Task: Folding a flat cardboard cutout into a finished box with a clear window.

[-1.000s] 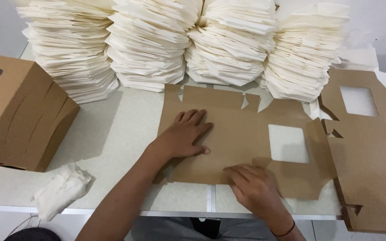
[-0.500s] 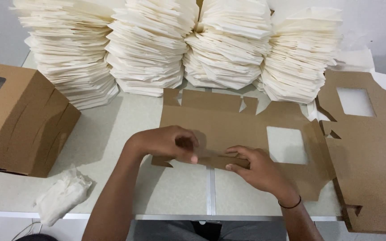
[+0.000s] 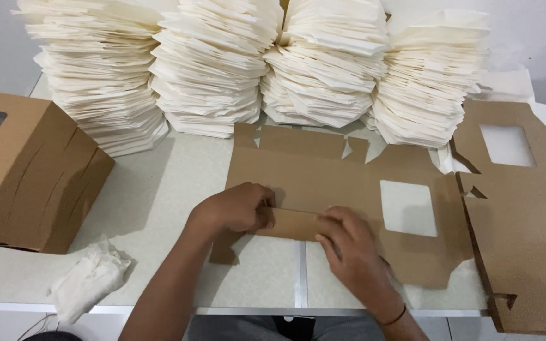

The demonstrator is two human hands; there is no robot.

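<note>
A flat brown cardboard box blank (image 3: 323, 170) with a square window cut-out lies on the pale table (image 3: 159, 189) in front of me. Its near flap (image 3: 292, 224) is folded up along the front edge. My left hand (image 3: 235, 207) pinches the left end of that flap, fingers curled over it. My right hand (image 3: 349, 249) presses on the flap's right end, fingers flat on the card. A dark band circles my right wrist.
Several tall stacks of cream paper sheets (image 3: 210, 63) line the back of the table. An assembled brown box (image 3: 30, 167) stands at the left. A crumpled white tissue (image 3: 86, 284) lies near the front edge. More flat brown blanks (image 3: 526, 221) lie at the right.
Both hands came together at the blank's near edge. The left hand left the panel and closed on the front flap, which now stands folded up.
</note>
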